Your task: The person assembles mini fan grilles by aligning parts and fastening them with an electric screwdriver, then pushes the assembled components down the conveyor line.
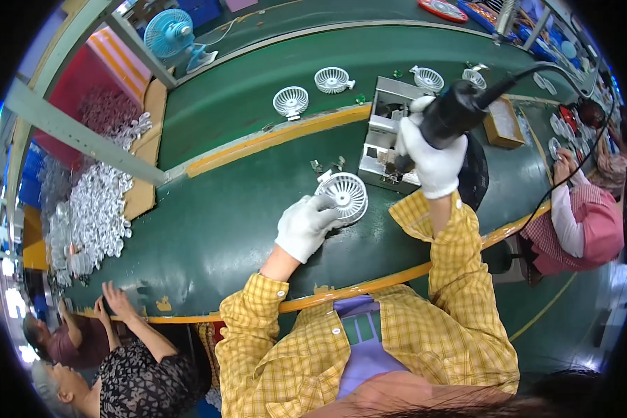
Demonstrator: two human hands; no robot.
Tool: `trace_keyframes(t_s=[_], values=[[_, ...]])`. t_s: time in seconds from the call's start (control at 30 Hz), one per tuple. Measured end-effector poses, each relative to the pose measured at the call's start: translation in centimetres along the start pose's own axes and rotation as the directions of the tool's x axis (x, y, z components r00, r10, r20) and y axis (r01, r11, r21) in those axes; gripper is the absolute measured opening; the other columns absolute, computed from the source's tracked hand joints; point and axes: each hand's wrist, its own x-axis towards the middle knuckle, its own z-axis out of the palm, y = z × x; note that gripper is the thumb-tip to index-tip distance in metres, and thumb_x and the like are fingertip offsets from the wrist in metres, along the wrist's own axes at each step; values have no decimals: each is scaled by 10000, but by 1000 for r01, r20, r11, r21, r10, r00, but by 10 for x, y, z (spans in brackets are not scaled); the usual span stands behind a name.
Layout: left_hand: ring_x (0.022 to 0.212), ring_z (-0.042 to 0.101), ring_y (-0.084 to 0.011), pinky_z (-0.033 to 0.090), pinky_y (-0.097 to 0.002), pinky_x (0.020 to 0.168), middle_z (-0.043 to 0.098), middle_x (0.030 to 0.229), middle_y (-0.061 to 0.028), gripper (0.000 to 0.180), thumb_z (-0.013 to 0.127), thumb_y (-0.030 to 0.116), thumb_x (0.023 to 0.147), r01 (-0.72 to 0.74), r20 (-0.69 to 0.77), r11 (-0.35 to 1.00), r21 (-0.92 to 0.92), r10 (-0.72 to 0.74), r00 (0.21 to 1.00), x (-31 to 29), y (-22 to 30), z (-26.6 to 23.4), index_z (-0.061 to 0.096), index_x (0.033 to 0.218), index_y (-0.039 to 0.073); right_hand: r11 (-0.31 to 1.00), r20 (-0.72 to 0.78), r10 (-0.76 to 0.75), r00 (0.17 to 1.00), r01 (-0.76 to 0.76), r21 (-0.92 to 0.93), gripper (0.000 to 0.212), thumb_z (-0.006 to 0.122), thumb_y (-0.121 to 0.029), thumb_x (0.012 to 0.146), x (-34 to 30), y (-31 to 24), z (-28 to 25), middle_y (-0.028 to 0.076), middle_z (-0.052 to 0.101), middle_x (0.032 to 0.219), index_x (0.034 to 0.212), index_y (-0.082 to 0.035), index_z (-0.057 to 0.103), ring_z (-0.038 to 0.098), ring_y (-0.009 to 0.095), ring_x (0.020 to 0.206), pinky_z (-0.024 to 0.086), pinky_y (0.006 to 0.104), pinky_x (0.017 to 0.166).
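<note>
My left hand [304, 228], in a white glove, grips the near-left edge of a round white fan housing [346, 197] with radial slats, resting on the green tabletop. My right hand [435, 164], also gloved, is wrapped round a black electric screwdriver [454, 115] whose cord runs off to the upper right. The tool is over the right side of a metal fixture [382, 163]; its tip is hidden by the glove and fixture. Small metal-and-green parts [318, 166] lie just beyond the housing.
Other fan housings [290, 102] sit on the green belt [223, 104] behind a yellow-edged rail. A small cardboard box [503, 124] stands right of the fixture. Pale plastic parts [94, 212] are heaped at left, near a blue fan [168, 33]. Co-workers sit at left and right [592, 219].
</note>
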Motion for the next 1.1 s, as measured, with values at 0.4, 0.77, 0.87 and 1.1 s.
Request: trace_keyframes(t_s=[0.4, 0.77, 0.87, 1.1], values=[[747, 560, -248, 476, -362, 632, 592, 808, -31, 109, 685, 208, 693, 174, 98, 957, 233, -201, 975, -48, -20, -9, 632, 743, 126, 995, 68, 96, 993, -96, 7, 264, 613, 94, 741, -33, 8, 12, 9, 561, 670, 975, -7, 544, 553, 96, 510, 435, 227, 477], [870, 543, -320, 454, -409, 730, 547, 890, -136, 494, 699, 364, 706, 309, 222, 915, 258, -368, 903, 2, 47, 19, 568, 1123, 133, 922, 275, 164, 947, -246, 298, 810, 465, -789, 703, -21, 19, 13, 29, 505, 624, 984, -30, 503, 467, 108, 511, 367, 228, 477], [861, 544, -312, 448, -405, 740, 548, 897, -136, 387, 700, 358, 703, 280, 247, 920, 274, -348, 904, 3, 32, 29, 617, 989, 112, 938, 295, 160, 942, -238, 251, 868, 519, -817, 622, -24, 29, 15, 31, 514, 618, 956, -16, 511, 479, 103, 505, 373, 216, 475], [977, 517, -277, 439, -397, 775, 547, 984, -87, 444, 734, 340, 636, 238, 125, 950, 202, -266, 956, 4, 23, 16, 618, 1017, 143, 847, 308, 238, 921, -352, 399, 883, 673, -736, 555, -29, 42, 19, 40, 507, 619, 967, 29, 513, 504, 108, 507, 404, 205, 452]])
